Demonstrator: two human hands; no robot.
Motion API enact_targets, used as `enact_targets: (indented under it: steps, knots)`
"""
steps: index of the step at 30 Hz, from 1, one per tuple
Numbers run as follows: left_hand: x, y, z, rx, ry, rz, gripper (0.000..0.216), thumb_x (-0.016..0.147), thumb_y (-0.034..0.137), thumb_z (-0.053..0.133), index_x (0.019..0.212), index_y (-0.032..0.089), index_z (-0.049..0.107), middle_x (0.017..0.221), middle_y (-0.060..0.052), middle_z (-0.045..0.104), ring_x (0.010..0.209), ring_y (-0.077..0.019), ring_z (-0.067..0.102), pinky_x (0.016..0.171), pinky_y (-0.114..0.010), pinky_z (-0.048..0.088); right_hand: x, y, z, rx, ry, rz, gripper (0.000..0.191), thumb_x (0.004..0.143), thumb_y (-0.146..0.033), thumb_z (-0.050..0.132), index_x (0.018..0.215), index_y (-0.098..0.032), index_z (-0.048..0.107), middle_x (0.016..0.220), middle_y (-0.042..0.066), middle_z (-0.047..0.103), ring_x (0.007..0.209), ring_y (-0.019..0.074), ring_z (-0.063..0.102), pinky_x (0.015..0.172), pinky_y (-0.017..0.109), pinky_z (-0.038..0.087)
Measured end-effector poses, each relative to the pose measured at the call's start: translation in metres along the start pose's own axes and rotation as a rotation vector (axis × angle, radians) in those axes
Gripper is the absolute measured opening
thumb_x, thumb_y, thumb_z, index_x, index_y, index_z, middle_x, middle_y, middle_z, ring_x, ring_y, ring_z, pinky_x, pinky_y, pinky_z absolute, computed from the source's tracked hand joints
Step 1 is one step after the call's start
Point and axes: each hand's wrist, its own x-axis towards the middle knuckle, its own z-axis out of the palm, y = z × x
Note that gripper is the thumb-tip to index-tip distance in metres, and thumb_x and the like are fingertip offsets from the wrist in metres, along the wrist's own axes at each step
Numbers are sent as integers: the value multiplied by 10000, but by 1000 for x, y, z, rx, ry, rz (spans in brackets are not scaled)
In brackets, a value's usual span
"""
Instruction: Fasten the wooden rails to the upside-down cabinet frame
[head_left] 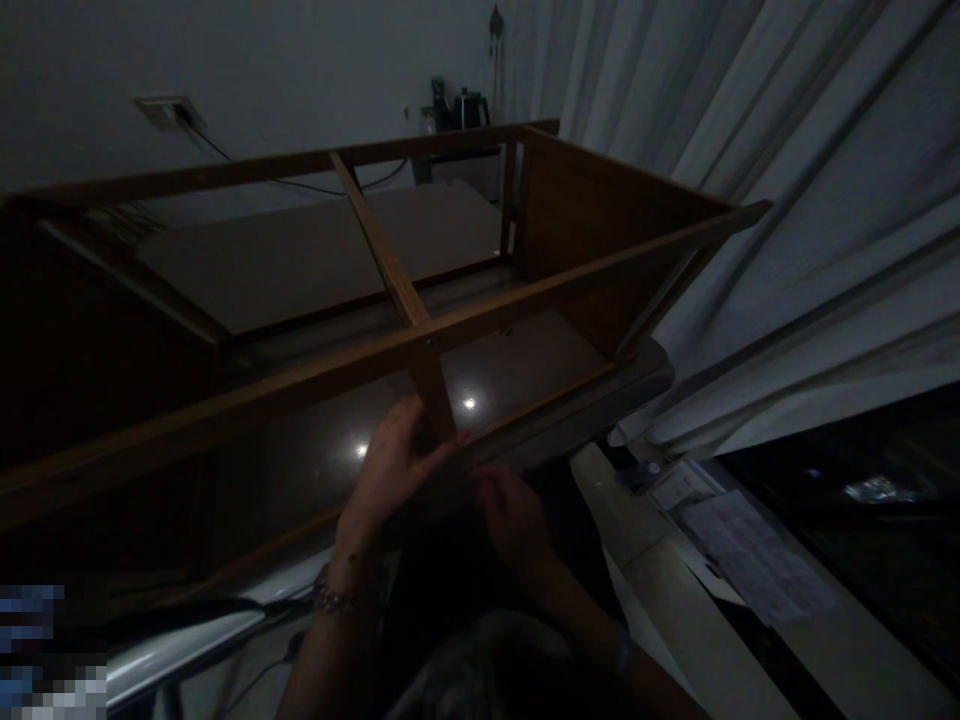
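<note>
A brown wooden cabinet frame [495, 310] lies across a padded bench in dim light. One bar joins its two upper rails, and a short upright [433, 390] drops from the near rail. My left hand [397, 455] is around the lower part of this upright, its thumb across the near side and its other fingers partly hidden behind. Just to the right and lower, my right hand [517, 520] has its fingers curled together close to the bench edge. Whatever those fingertips may hold is too dark to make out.
The padded bench [645, 375] has a metal tube [217, 640] at its near left. Pale curtains [750, 180] hang on the right, above papers [757, 550] lying low down. A kettle [469, 108] stands at the back, and a cord runs from a wall socket [161, 112].
</note>
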Motion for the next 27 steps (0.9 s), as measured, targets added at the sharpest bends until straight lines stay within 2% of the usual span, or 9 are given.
enact_targets:
  steps: [4,9,13,18,23,27]
  knots:
    - [0,0,0,4,-8,0,428,840,496,661,1135,189,615,1036,-65,675,927,-223,637,811,-345,528,1,-3,0,46,-90,14,194,965,-195,418,985,-200,611,668,-21,595,618,136,599,635,232,470]
    - [1,0,0,-15,-3,11,397,843,484,664,1119,203,616,1026,-51,672,907,-211,635,788,-327,523,0,-2,0,65,-17,69,191,966,-198,414,998,-192,602,658,-27,584,593,129,587,611,225,467]
    - [0,1,-1,-12,-15,-2,398,842,479,668,1118,198,611,1017,-57,677,904,-214,636,780,-331,521,-3,-1,2,64,-120,5,196,956,-193,424,986,-199,617,691,-11,620,625,136,609,633,233,476]
    - [1,3,-2,-39,-18,2,377,840,484,665,1080,197,617,1002,-59,675,900,-217,634,772,-335,517,-1,1,-1,53,11,60,204,969,-212,404,1000,-204,605,668,-20,596,608,138,602,620,235,475]
    - [1,1,0,-27,-11,8,362,847,492,652,1055,196,622,969,-52,670,875,-209,628,764,-322,506,-1,-1,0,58,-157,-19,203,966,-200,416,979,-206,618,706,-11,615,642,137,607,645,235,470]
    - [0,1,0,-23,-9,5,358,846,485,658,1048,192,626,972,-51,671,868,-201,624,766,-321,503,-2,-2,3,84,-105,22,203,977,-207,405,993,-201,608,688,-17,601,627,132,600,647,230,472]
